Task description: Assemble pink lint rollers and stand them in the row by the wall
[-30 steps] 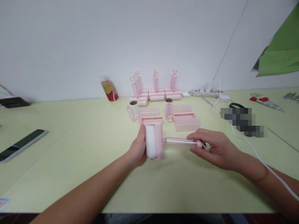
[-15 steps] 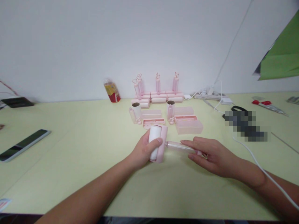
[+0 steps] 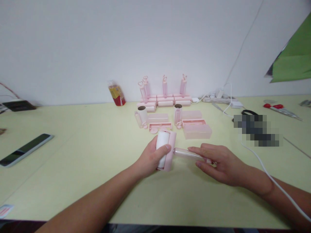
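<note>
A pink lint roller [image 3: 167,149] lies across the middle of the yellow-green table [image 3: 73,161]. My left hand [image 3: 150,158] is wrapped round its white paper roll, thumb on top. My right hand [image 3: 218,161] grips the clear pink handle [image 3: 186,153] that sticks out to the right, fingers closed over its far end. Just behind the roller lie loose pink parts: two roller frames with cardboard cores [image 3: 142,116], [image 3: 178,115] and translucent pink covers [image 3: 197,131].
Several assembled pink rollers [image 3: 165,94] stand by the wall, next to a red-and-yellow packet [image 3: 116,93]. A phone [image 3: 24,149] lies at the left. At the right run a white cable [image 3: 272,176], a power strip [image 3: 218,98] and red scissors [image 3: 279,108].
My left thumb came over the top of the white roll. The roller head tilted slightly and shifted a little right. My right hand stays on the handle.
</note>
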A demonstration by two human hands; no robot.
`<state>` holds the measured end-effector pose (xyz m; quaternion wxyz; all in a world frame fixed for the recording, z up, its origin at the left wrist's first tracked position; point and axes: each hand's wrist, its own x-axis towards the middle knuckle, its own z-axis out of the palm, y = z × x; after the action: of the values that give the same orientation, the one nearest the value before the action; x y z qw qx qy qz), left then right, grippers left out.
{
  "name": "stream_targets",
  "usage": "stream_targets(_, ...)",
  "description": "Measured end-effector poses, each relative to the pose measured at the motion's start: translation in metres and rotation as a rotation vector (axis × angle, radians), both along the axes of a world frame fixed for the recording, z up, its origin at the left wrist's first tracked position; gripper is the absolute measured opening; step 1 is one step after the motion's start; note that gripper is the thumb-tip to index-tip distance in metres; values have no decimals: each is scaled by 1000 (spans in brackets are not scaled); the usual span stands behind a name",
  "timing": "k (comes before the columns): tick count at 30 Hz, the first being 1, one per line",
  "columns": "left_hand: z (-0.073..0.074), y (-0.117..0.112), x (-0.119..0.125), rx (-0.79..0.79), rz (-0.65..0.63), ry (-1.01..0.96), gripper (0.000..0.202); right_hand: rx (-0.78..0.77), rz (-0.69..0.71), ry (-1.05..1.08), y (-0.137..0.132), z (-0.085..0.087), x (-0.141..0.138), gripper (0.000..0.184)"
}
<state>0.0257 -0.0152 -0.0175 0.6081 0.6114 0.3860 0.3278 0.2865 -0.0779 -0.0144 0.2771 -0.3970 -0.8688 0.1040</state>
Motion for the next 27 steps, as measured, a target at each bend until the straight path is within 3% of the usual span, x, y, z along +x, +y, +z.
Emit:
stream_targets(10,-1,-4,0,-13,26,84,51,10,1,43,-3,-5,-7,37)
stream_targets(17,5,3,-1,-77,42,54,47,-144,42,79,-1,-1,-10,43)
stream_targets(21,15,9,-4,-286,40,-187,58,-221,30,231,2,-5,-7,42)
stream_targets(24,19,9,-3,-357,-78,-488,73,-282,-49,436,1,-12,-8,43)
stream_targets(27,13,1,6,-359,-213,-622,69,-337,-88,552,-2,-17,-16,49)
